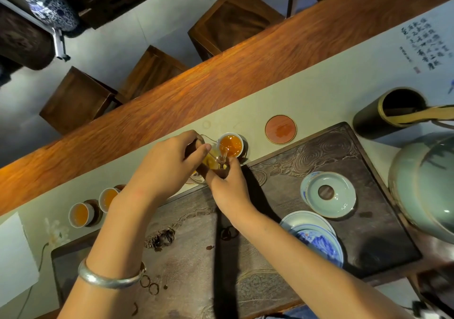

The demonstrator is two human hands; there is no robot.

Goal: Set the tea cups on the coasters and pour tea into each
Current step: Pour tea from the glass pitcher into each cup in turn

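Observation:
My left hand (169,164) grips a glass pitcher (213,158) of amber tea by its handle and tilts it toward a white cup (231,145). That cup stands on a dark coaster and is nearly full of tea. The fingers of my right hand (227,186) curl against the underside of the pitcher near its spout. Two more white cups (80,214) (107,198) hold tea on dark coasters at the left. To the right of the cup under the spout lies a round red coaster (280,129) with nothing on it. My hands hide what sits under the pitcher.
A dark carved tea tray (307,156) holds a celadon ring-shaped dish (330,194) and blue-and-white saucers (317,237). A large celadon vessel (425,186) and a dark utensil cylinder (383,119) stand at the right. Wooden stools (152,73) sit beyond the table's far edge.

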